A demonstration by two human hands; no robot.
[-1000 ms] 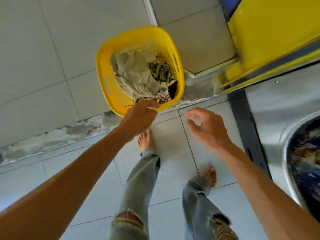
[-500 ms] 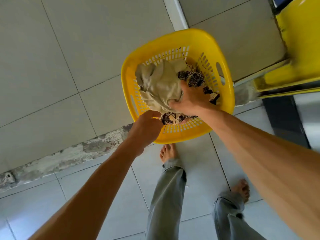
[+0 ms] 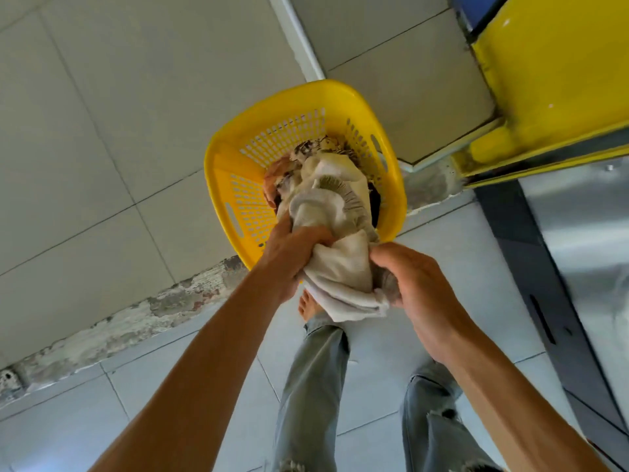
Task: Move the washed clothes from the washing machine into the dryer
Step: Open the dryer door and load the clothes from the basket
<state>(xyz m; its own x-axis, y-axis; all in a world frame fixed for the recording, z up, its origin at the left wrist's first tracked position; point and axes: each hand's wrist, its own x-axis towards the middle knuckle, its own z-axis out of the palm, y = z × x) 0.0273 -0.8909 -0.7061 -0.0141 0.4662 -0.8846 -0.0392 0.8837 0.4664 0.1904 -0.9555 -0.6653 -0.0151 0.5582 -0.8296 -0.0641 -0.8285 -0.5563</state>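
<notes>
Your left hand [image 3: 289, 253] and right hand [image 3: 412, 287] both clutch one cream garment [image 3: 337, 233], lifted partly over the near rim of the yellow basket [image 3: 238, 185] at 12 o'clock, steel machine front [image 3: 585, 240] at 3 o'clock.

A single wide-angle view, worn on the person's head, looks steeply down past both forearms to the tiled floor [image 3: 476, 287] and the person's legs; it sits close to the hands [image 3: 299, 253], which fill the middle of the frame just above a yellow basket [image 3: 238, 178], with a metal machine front [image 3: 585, 233] cut off at the right edge and a tiled wall [image 3: 119, 114] across the upper left. Straight tile lines bow toward the edges; no second view shares the scene.
</notes>
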